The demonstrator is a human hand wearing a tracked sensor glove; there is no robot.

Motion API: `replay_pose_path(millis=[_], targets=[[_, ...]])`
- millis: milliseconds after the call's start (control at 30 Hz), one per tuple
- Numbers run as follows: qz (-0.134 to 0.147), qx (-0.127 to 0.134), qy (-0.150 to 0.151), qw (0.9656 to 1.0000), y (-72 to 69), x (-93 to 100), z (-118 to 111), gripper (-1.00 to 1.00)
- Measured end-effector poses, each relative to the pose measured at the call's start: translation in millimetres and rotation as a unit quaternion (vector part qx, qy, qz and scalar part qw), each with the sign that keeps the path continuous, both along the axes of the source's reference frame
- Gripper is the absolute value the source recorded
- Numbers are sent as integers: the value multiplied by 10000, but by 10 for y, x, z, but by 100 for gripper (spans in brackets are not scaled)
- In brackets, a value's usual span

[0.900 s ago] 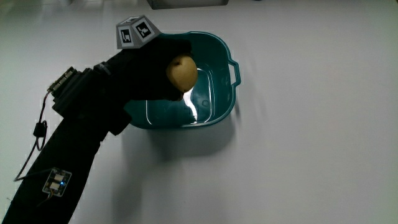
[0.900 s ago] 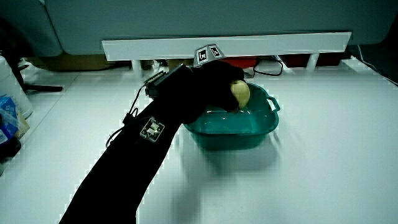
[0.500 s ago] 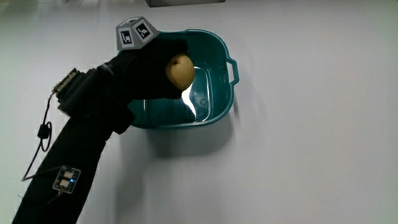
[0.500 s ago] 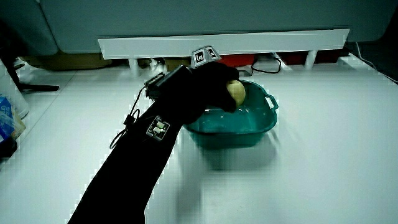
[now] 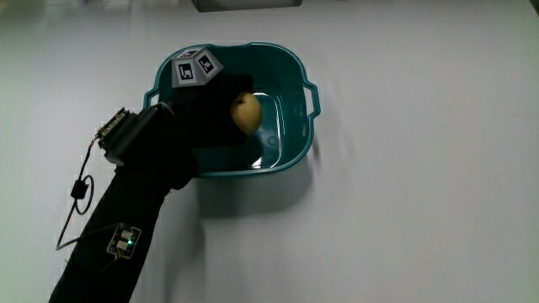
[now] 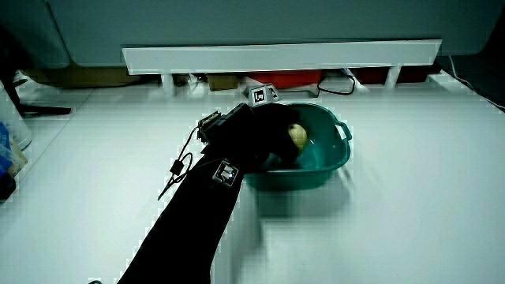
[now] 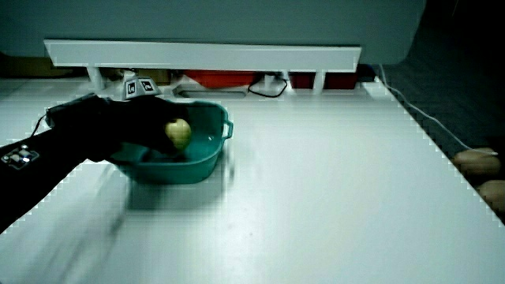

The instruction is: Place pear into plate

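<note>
Black gloved hand (image 5: 215,114) grip closed on small yellow pear (image 5: 245,112), low inside deep teal plastic plate (image 5: 290,67). Next: let go.

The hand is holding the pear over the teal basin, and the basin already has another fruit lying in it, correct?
Not quite. The hand does hold the pear over the teal basin, but the main view shows no other fruit in the basin; its visible floor holds only a light reflection. Both side views agree.
</note>
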State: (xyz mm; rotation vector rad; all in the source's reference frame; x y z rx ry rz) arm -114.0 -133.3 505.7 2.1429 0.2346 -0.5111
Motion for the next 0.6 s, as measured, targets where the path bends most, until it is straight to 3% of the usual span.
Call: replay_pose_path(millis=[333, 600], targets=[[-65, -25, -241, 9997, 40, -29, 103, 0], [-173, -133, -109, 9997, 66, -58, 217, 0]])
